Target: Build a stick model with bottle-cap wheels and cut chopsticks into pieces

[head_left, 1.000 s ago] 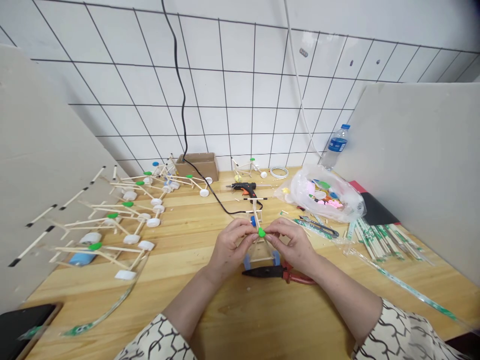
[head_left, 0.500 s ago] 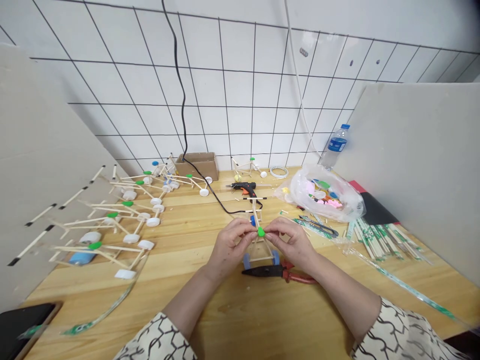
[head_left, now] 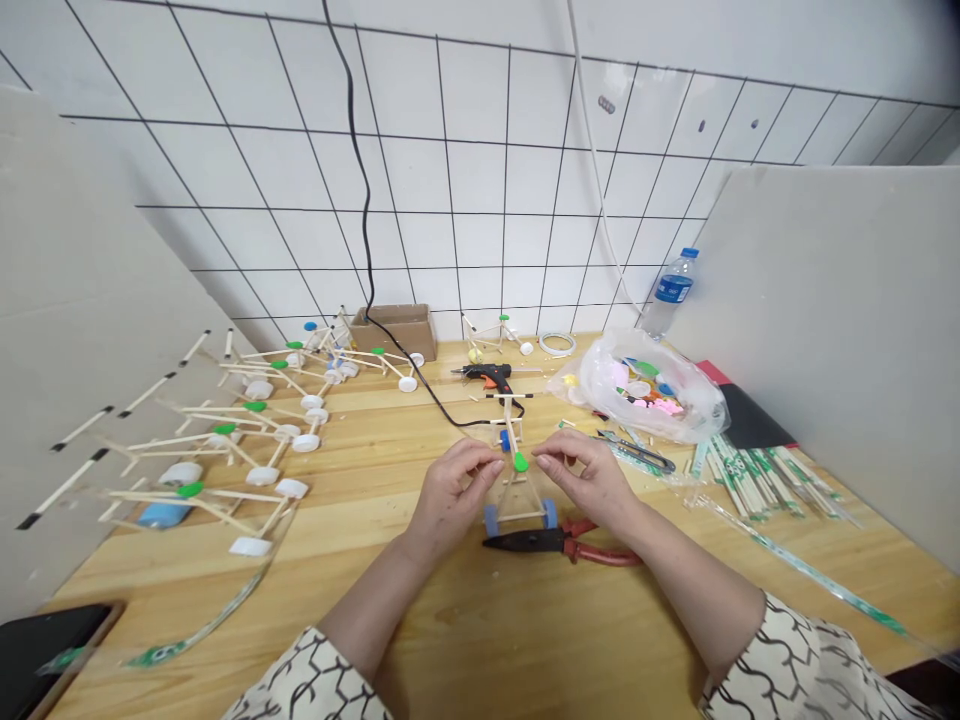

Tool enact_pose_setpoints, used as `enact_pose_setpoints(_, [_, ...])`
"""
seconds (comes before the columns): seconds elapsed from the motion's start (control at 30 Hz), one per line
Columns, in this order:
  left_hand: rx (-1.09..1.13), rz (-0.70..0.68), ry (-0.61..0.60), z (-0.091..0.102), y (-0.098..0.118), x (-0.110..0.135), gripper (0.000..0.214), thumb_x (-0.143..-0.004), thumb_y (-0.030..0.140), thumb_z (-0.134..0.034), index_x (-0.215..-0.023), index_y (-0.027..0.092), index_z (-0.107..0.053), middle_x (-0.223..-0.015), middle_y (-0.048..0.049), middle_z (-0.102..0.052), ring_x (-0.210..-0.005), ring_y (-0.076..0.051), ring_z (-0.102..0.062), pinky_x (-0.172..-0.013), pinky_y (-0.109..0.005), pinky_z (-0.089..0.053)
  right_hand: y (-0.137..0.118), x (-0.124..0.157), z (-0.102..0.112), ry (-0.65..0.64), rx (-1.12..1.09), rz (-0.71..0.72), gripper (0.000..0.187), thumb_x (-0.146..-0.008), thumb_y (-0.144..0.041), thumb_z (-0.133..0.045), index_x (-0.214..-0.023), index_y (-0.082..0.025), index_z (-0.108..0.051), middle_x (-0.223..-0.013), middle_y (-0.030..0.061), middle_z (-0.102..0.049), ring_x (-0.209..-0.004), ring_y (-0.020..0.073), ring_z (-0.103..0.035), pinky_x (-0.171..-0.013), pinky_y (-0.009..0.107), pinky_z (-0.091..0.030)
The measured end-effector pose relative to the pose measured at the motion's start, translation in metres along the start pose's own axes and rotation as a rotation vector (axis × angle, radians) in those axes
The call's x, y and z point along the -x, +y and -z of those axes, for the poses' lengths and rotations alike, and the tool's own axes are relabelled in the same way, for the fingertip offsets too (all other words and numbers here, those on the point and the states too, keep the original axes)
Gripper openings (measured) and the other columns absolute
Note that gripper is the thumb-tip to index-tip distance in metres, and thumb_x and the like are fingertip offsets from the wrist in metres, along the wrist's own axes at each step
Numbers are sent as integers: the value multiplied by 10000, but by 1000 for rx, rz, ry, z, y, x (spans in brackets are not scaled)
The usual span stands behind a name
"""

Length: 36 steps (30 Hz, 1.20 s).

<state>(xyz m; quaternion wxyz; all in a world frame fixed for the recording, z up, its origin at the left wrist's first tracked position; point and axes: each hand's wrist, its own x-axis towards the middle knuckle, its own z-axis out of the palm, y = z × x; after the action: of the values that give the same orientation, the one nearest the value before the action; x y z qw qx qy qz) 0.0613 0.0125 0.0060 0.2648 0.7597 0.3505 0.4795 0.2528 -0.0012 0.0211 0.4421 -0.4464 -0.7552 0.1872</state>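
Note:
A small tricycle-like model of thin wooden sticks stands on the table between my hands. It has a green oval piece on top, a blue front wheel and pale blue rear wheels. My left hand is just left of the green piece, thumb and forefinger slightly apart and nothing visible in them. To its right, my right hand is likewise off the piece, fingertips a little parted. Red-handled pliers lie right behind the rear wheels, near my right wrist.
Several similar stick models stand at the left. Farther back are a glue gun and a cardboard box. A plastic bag of coloured pieces, a utility knife and stick bundles lie right. A bottle stands behind.
Both hands have let go of the green piece and drawn slightly outward, one to each side. The stick model stays standing in about the same place.

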Motion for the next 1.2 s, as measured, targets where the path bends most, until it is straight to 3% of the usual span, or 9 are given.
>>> enact_pose_setpoints(0.2, [-69,118,-102,7,0,10,142,-795,223,-539,-727,155,-644,-707,-46,-625,-670,-152,-567,-627,-258,-461,2,-1,2,-147,97,-57,124,-786,-210,-564,-745,-171,-675,-666,30,-625,-630,141,-550,-610,268,-428])
enact_pose_setpoints(0.43, [-85,205,-229,8,3,13,122,-745,212,-569,-664,167,-648,-654,-25,-621,-616,-141,-561,-574,-232,-442,-1,3,4,-354,124,-153,58,-730,-193,-614,-730,-160,-661,-653,4,-590,-572,115,-533,-535,224,-409])
enact_pose_setpoints(0.83, [-60,246,-180,-3,3,16,114,-712,193,-569,-613,168,-618,-618,-12,-588,-594,-138,-535,-552,-232,-413,5,8,-11,-301,226,-73,96,-758,-135,-577,-680,-175,-617,-659,9,-596,-619,130,-526,-582,233,-386])
enact_pose_setpoints(1.2, [80,405,-186,-4,3,15,114,-674,219,-586,-587,146,-589,-561,19,-494,-509,-101,-422,-486,-206,-334,2,10,-17,-289,182,-55,101,-775,-124,-566,-739,-172,-648,-707,36,-631,-661,146,-562,-613,246,-422])
